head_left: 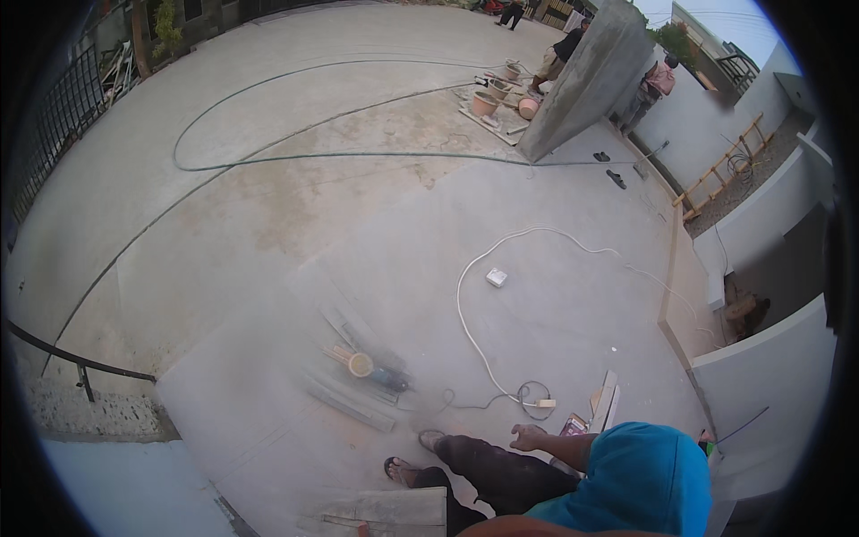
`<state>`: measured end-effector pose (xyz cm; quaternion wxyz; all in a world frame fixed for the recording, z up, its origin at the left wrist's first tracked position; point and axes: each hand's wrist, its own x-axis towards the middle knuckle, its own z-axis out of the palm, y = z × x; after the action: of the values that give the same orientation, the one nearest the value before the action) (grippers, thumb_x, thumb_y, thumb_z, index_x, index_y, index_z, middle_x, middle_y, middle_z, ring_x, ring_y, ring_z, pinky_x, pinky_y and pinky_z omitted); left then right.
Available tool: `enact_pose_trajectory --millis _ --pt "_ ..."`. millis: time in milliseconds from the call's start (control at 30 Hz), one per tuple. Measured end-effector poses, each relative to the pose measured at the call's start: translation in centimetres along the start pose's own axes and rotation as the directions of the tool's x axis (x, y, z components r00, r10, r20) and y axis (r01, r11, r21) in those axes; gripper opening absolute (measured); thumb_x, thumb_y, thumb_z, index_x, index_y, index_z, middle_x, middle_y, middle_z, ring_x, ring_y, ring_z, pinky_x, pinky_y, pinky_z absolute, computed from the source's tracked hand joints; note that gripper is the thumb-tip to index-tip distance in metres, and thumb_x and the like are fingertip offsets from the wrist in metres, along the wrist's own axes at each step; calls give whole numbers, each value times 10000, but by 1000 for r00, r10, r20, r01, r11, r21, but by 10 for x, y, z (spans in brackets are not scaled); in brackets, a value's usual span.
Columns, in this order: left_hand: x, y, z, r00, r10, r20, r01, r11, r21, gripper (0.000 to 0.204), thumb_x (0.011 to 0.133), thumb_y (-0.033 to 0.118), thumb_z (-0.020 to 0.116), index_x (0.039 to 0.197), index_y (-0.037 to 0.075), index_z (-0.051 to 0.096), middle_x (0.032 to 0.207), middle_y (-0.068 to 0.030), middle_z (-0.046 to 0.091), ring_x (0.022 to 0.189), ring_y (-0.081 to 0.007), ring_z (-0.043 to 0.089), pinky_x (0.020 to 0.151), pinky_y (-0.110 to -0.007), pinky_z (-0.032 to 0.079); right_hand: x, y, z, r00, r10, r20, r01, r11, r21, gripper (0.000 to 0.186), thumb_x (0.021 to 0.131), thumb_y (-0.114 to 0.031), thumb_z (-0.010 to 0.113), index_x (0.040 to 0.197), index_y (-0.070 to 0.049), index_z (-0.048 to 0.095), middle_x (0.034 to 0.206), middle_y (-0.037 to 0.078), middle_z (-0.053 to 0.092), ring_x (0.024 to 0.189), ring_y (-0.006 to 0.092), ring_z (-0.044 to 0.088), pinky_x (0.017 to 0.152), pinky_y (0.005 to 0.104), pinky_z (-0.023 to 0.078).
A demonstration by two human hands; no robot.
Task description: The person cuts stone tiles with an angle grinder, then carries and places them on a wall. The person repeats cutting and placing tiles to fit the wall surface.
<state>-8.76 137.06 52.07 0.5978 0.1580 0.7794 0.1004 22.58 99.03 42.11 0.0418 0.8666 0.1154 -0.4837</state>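
Observation:
My right hand [528, 437] hangs beside my dark-trousered leg, below a blue sleeve; its fingers look apart, and I see nothing in them. Only a strip of my left arm [555, 527] shows at the lower edge, with that hand out of the picture. Past my feet lies an angle grinder [385, 376] with a yellowish disc, among several long grey strips [349, 403]. Its dark cord runs to a white socket block [546, 404] near my right hand. A pinkish packet [574, 425] and pale strips [607, 400] lie close by. Grey boards [385, 512] lie at the bottom.
A white cable [461, 304] loops around a small white box [497, 277]. Hoses [358, 156] cross the concrete floor. Buckets [484, 104] stand by a grey pillar [586, 80], with people [564, 49] nearby. Sandals [616, 179], a bamboo ladder [723, 170] and a person [744, 309] are at right.

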Motion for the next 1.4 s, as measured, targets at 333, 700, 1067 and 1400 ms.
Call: enact_pose_trajectory --millis 333,700,1067,1400 --pt "-108 82 80 979 168 112 -167 986 -19 509 931 253 631 1323 -61 552 1184 -184 651 990 -315 676 850 -438 560 -46 43 -45 933 270 237 -331 391 859 737 903 -651 585 1301 -35 666 1299 198 664 1185 335 641 1010 473 483" --pt "-172 155 351 955 268 125 -235 945 -226 363 897 284 630 1170 46 619 1051 -158 680 806 -312 721 546 -441 588 123 100 -422 941 -172 -292 232 955 185 487 847 -474 614 967 -32 778 1067 220 733 1048 398 690 947 503 532" --pt "-216 300 607 927 328 180 -302 940 -158 350 931 234 589 1191 0 592 1080 -153 668 884 -301 709 683 -450 600 288 -17 -800 535 -87 -840 589 751 298 317 883 -384 664 1050 -121 726 1002 140 749 959 328 716 867 439 562" --pt "-236 518 901 904 403 142 -397 915 -67 252 870 237 677 1025 41 645 833 -60 646 519 -181 611 339 -294 323 398 1 -739 958 286 23 -250 792 557 385 893 -378 604 819 -33 760 841 104 754 731 225 739 658 375 611"
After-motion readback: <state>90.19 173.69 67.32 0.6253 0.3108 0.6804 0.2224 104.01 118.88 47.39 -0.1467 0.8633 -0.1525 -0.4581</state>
